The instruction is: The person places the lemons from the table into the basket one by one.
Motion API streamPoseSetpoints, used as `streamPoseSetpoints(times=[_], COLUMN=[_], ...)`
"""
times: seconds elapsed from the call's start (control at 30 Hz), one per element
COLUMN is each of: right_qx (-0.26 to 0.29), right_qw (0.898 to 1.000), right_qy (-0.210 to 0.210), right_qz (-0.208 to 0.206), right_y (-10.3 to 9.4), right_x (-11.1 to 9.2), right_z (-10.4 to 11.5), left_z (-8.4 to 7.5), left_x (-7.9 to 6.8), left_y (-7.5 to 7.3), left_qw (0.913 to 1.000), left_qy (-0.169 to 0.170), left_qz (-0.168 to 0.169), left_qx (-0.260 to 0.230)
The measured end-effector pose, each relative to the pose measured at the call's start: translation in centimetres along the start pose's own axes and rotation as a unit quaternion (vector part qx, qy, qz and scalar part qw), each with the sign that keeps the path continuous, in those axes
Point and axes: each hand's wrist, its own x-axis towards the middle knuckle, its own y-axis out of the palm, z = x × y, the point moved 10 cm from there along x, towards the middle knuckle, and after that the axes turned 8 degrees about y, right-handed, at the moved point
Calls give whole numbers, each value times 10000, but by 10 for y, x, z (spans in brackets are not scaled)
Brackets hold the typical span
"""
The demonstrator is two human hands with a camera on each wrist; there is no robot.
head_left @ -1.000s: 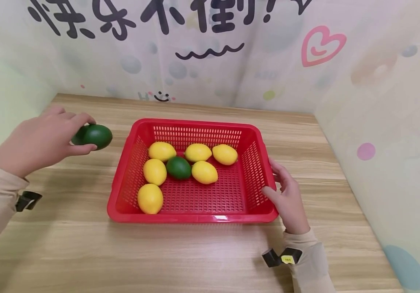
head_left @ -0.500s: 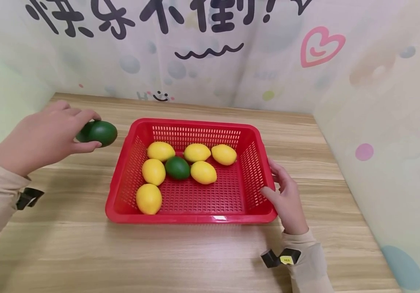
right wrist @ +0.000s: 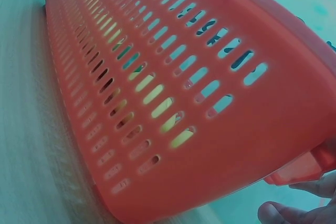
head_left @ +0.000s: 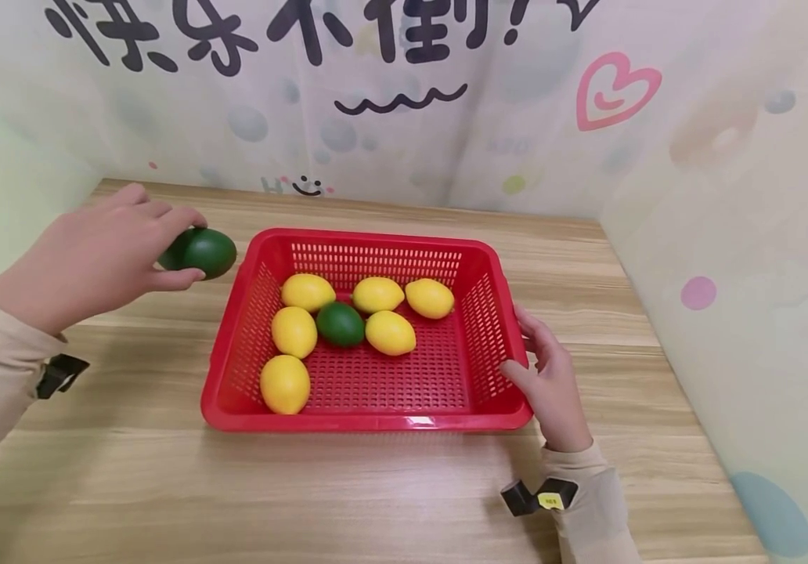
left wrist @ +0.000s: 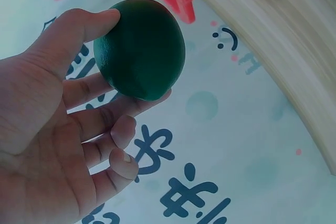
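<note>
Between the thumb and fingers of my left hand is a smooth dark green avocado, held up just left of the basket. Seen from the left wrist, the thumb presses one side of this avocado, fingers support it from the other, and the outer fingers stay loosely bent. My right hand grips the right side of a red plastic basket, thumb over the rim. Inside lie several yellow lemons, with a second avocado among them, toward the basket's left and back.
The basket stands on a wood-grain table. A printed wall cloth rises along the table's back edge, and another pale wall borders the right side. Through the slots of the basket's side, bits of yellow show in the right wrist view.
My left hand has moved a little to the right with the avocado, closer to the basket's left rim. The right hand keeps its grip; the basket's contents look the same.
</note>
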Motion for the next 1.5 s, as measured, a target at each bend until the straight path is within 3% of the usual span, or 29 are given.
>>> streamPoseSetpoints(times=[0.27, 0.5, 1.5], right_qx=[-88, -54, 15], right_qw=[10000, 10000, 10000], right_qy=[-18, -37, -5], right_qz=[-39, -18, -79], right_y=[0, 0, -1], right_x=[0, 1, 0], right_z=[0, 1, 0], left_z=[-13, -17, -65], left_x=[7, 12, 43], left_y=[-7, -7, -17], left_qw=[9991, 9993, 9914], left_qy=[319, 322, 1252], left_qz=[-209, -130, -358], left_qx=[160, 118, 140])
